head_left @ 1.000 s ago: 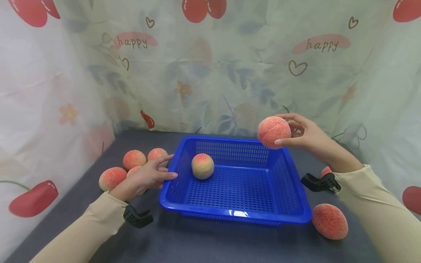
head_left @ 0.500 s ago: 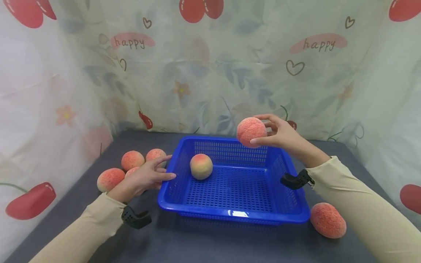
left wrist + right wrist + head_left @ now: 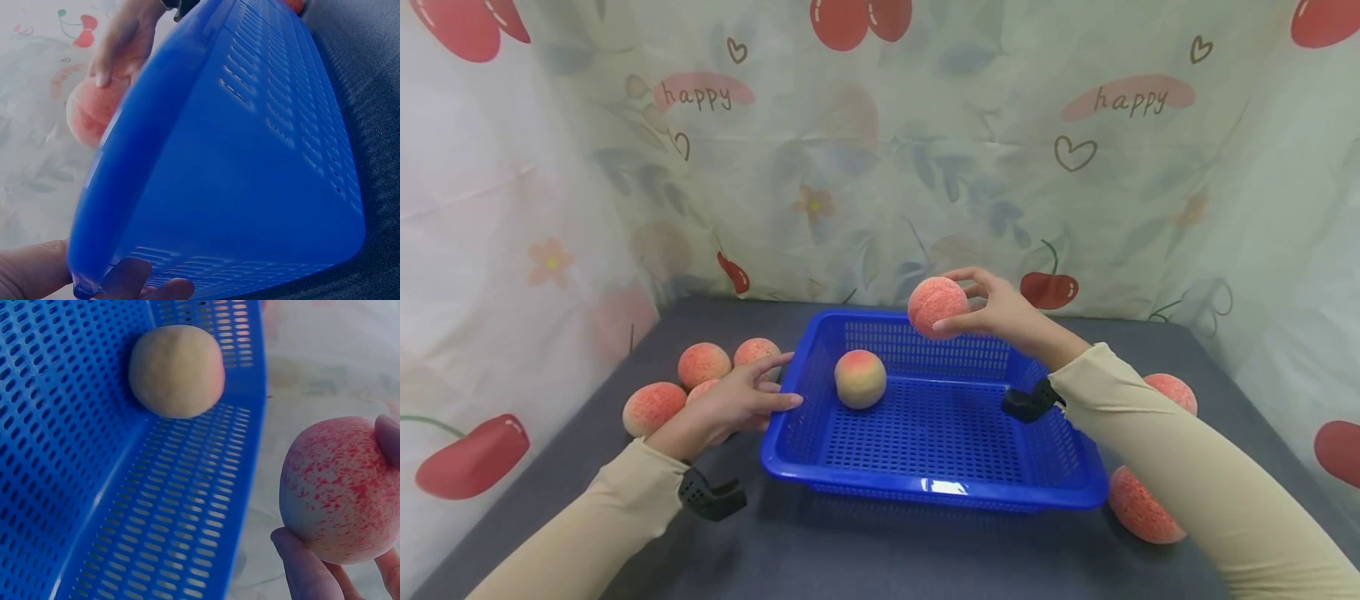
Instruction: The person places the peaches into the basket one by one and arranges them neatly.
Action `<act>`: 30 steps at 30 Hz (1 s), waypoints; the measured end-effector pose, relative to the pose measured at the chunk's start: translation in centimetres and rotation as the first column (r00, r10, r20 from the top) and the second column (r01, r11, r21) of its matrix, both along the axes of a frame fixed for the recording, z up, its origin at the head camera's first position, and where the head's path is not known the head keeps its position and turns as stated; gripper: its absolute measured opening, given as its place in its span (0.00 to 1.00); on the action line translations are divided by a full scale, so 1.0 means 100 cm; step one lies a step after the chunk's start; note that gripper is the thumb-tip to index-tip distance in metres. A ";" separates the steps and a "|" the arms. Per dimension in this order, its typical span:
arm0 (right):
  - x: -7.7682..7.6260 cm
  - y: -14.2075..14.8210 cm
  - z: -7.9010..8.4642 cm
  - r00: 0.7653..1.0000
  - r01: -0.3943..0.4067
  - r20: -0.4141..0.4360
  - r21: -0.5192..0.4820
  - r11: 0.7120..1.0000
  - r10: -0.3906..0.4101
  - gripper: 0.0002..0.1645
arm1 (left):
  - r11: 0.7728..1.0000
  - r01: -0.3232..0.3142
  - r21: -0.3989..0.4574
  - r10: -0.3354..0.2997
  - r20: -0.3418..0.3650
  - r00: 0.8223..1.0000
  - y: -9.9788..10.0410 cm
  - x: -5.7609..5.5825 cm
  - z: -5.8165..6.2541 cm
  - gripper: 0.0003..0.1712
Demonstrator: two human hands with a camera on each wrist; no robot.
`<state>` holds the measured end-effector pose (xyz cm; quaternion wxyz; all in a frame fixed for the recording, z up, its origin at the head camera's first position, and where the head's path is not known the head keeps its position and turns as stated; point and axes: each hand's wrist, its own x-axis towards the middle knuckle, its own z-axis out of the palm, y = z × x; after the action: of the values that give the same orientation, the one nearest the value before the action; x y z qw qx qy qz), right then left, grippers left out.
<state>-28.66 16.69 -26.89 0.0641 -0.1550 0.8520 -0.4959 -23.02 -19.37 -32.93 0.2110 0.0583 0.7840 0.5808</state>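
Swung left, near the back of the blue basket (image 3: 880, 486), pinching a red peach (image 3: 938, 308) in the right grip (image 3: 1000, 312), so maybe nearly ready to let go. Holding the rim (image 3: 775, 442) with the left grip (image 3: 741, 404).

Both sleeves are long, plain and pale cream, the left sleeve (image 3: 580, 517) ending in a softly rumpled cuff, the right sleeve (image 3: 1195, 467) creased towards its lower end. Below each cuff juts a black band: the left band (image 3: 709, 496) is curved, dotted with small holes; the right band (image 3: 1030, 402) looks similarly curved and matt.
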 end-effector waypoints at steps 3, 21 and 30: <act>-0.002 -0.008 -0.006 1.000 -0.008 0.000 0.012 1.000 0.008 0.45 | 1.000 0.000 -0.002 0.000 0.000 1.000 0.000 0.000 0.000 0.45; -0.007 -0.036 -0.035 0.993 -0.038 0.116 0.097 0.995 0.026 0.43 | 1.000 -0.001 -0.011 0.001 0.005 1.000 0.001 0.000 0.001 0.46; -0.010 -0.040 -0.047 0.986 -0.049 0.162 0.059 0.997 0.039 0.43 | 1.000 -0.009 -0.012 0.009 0.009 1.000 0.002 0.001 0.003 0.46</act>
<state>-29.62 12.67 -31.62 0.1481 -0.1313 0.8556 -0.4783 -22.89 -19.19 -32.68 0.2123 0.0511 0.7868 0.5773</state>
